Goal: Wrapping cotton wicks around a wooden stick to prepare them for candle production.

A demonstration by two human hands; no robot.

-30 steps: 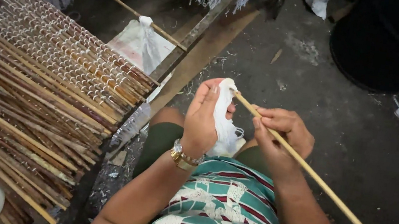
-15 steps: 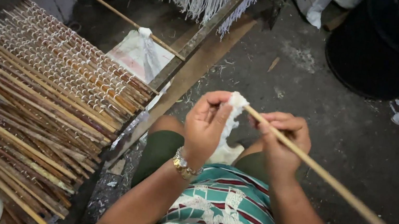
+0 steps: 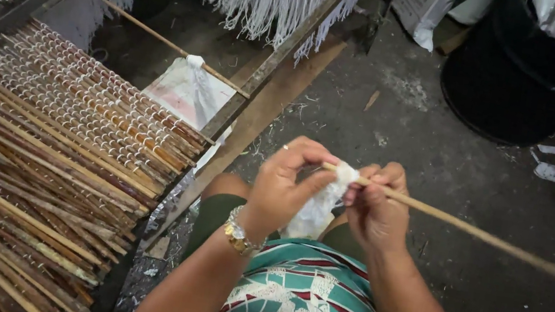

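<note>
Stick [image 3: 458,223] | right hand [image 3: 375,211] grip closed on it | left hand [image 3: 284,186] pinching white cloth [image 3: 317,210]

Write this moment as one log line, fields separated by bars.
left hand: pinches white material at stick end | right hand: grips bamboo stick | beside: rack of sticks

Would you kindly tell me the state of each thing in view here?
Left hand: pinching the white wad at the stick's end.
Right hand: gripping the stick.
Stick: held level, pointing right.
White wad: bunched, hanging between the hands.
Rack sticks: lying side by side, many wound with white strands.
</note>
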